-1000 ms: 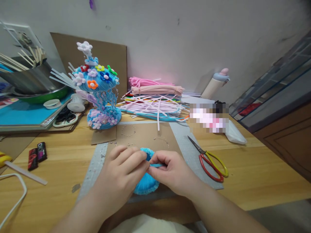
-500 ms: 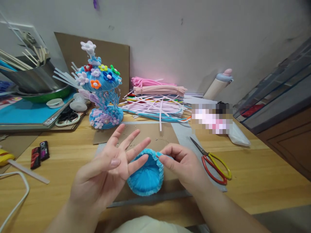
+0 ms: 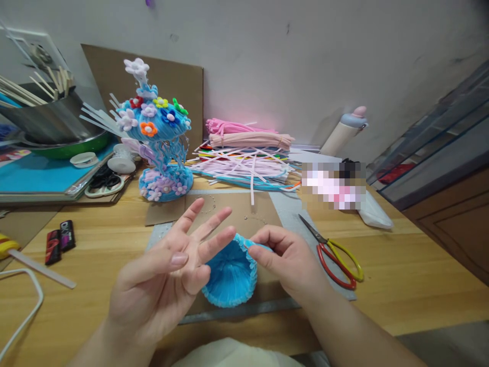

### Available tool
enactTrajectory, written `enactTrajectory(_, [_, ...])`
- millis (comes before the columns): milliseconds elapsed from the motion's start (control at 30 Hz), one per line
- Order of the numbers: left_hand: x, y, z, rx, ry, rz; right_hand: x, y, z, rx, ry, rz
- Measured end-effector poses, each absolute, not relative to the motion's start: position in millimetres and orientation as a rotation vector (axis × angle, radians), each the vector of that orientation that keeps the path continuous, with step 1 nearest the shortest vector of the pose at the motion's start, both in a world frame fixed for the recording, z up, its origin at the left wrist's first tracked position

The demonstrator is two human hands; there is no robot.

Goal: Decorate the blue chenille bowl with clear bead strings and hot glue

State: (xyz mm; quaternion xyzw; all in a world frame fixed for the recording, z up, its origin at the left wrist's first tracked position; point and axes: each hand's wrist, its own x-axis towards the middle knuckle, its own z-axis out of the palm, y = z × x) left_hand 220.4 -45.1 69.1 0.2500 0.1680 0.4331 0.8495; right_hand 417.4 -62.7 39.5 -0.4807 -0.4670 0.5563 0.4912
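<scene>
A fuzzy light blue bowl-shaped piece [image 3: 231,280] with a ruffled rim lies on a brown cardboard sheet, its hollow facing me. My right hand [image 3: 284,255] pinches a blue pipe cleaner [image 3: 266,247] between thumb and fingertips at the bowl's upper right rim. Whether it is joined to the rim I cannot tell. My left hand [image 3: 171,265] is palm up with fingers spread and nothing resting in it. It overlaps the bowl's left side, and one finger curls inward.
A flower-covered blue ornament [image 3: 155,127] stands behind my left hand. Bundled pipe cleaners [image 3: 244,153] are stacked by the wall. Scissors [image 3: 336,255] lie right of my right hand. A glue gun [image 3: 7,247] and cable are at far left, a bottle [image 3: 342,132] back right.
One finger of my left hand has curled away from the bowl's rim, while the others stay spread. The right hand keeps its pinch at nearly the same spot.
</scene>
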Motion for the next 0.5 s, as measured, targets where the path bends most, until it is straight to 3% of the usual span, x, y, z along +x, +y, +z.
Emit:
enactTrajectory(167, [225.4,-43.9,64.7,0.712,0.531,0.994,417.8,-63.5,42.6,-0.98,-0.989,1.553])
enactTrajectory(333, [235.9,-49.9,53.2,1.406,0.883,1.063,414.3,-68.1,38.5,-0.708,-0.835,1.937])
enactTrajectory(500, [238.1,-54.6,47.1,1.735,0.883,1.013,409.0,-70.7,32.4,-0.669,-0.854,1.999])
